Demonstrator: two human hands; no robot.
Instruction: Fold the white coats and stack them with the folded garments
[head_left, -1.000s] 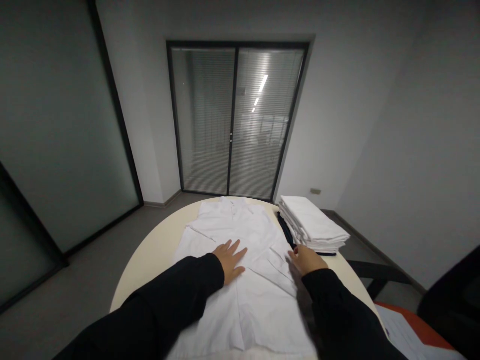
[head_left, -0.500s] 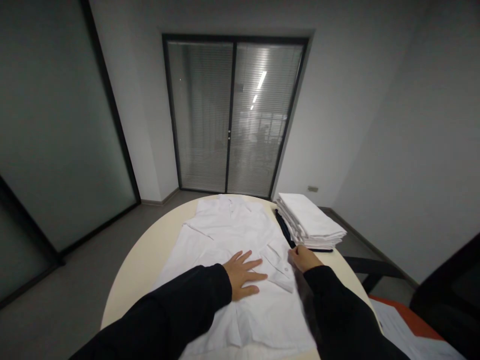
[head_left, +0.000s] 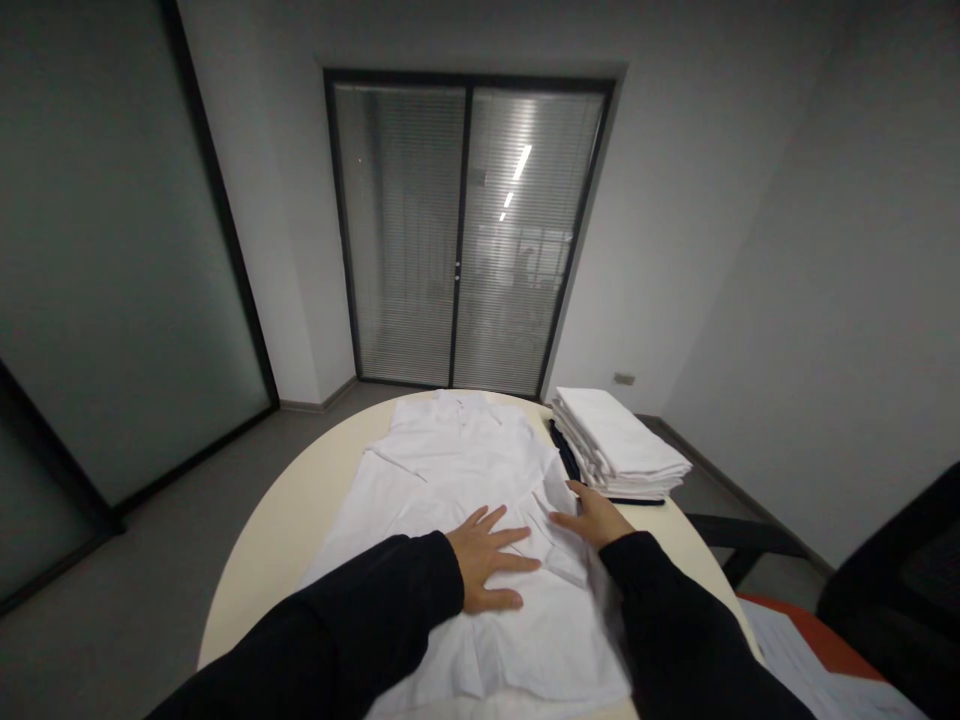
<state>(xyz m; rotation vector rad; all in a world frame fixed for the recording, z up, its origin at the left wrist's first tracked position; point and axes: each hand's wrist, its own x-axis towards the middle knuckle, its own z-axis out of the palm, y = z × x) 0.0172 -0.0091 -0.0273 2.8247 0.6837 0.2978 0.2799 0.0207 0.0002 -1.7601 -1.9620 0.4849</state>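
Observation:
A white shirt [head_left: 442,500] lies spread over the round table, its collar at the far side and its hem toward me. My left hand [head_left: 491,562] rests flat on the middle of the shirt with the fingers spread. At the shirt's right side, my right hand [head_left: 592,515] is over the folded-in sleeve [head_left: 556,550], thumb and fingers apart, holding nothing. Just beyond the right hand sits a stack of folded white clothes [head_left: 619,440], with dark cloth [head_left: 564,450] under it.
The pale round table [head_left: 281,535] has its curved edge showing at left and right. A black chair [head_left: 892,570] stands to the right, near an orange surface with white papers [head_left: 810,660]. Glass doors with blinds [head_left: 457,240] are behind the table.
My right hand has let go of the shirt's right edge, opened and shifted slightly left over the sleeve. The left hand has stayed nearly in place.

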